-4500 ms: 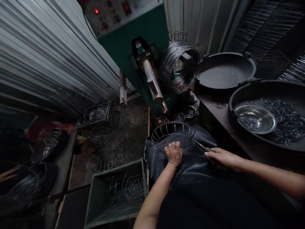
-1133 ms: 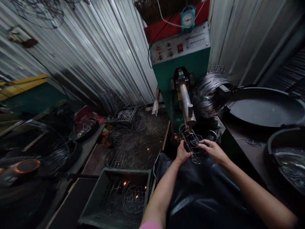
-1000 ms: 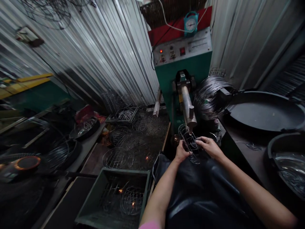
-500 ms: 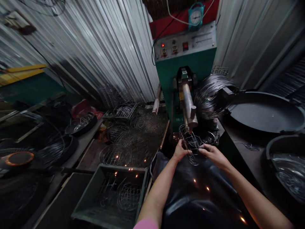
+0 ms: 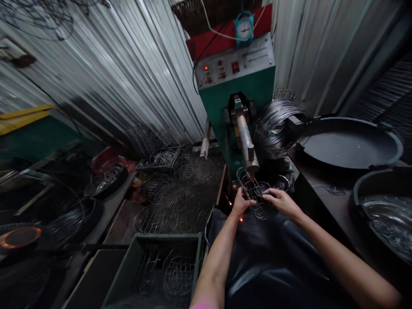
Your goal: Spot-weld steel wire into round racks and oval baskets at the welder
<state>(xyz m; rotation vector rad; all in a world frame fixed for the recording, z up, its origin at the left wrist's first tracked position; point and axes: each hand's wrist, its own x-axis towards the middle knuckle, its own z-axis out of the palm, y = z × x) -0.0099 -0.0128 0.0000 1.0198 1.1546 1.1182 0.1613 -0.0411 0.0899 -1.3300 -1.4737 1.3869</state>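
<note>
A wire rack point(image 5: 254, 187) with rounded ends and crossing wires lies under the tip of the green spot welder's arm point(image 5: 247, 143). My left hand point(image 5: 241, 201) pinches its left side, fingers closed on the wire. On the opposite side my right hand point(image 5: 279, 199) is closed too, thumb and fingertips on the rack's edge. The welder tip meets the rack between my hands, though I cannot tell whether it presses on the wire. A few orange sparks glow just below my left hand. The black apron point(image 5: 277, 257) covers my lap beneath.
A green crate point(image 5: 135, 262) with round wire racks stands at lower left, and more wire pieces point(image 5: 167, 189) lie behind it. Right of the welder are a wire coil point(image 5: 280, 126), a wide black pan point(image 5: 354, 143) and a deep black tub point(image 5: 360, 201). A teal dial scale point(image 5: 244, 29) sits on top.
The rack has turned and tilted between my hands under the welder tip. Sparks that flew over the crate and apron are gone, with fewer now by my left hand. The view has shifted slightly.
</note>
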